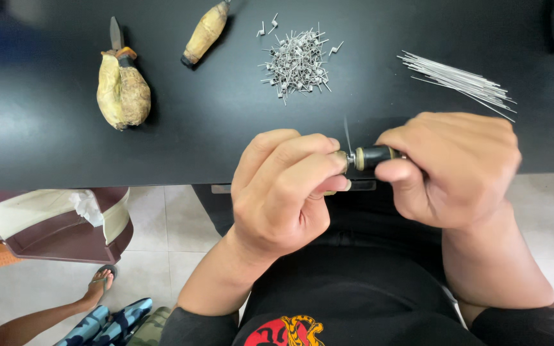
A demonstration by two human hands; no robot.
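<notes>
Left hand and right hand, fingers clenched on opposite ends of a small black cylindrical winding tool with thin wire upright, steadied below the surface's heap of coiled wire pieces.

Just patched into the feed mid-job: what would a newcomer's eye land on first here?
First, the two hands at the table's near edge: the left hand and right hand pinch a small black-handled tool between them, a thin wire standing up at its tip. Behind them on the black table lie a heap of tiny wire coils and a bundle of straight wires.
</notes>
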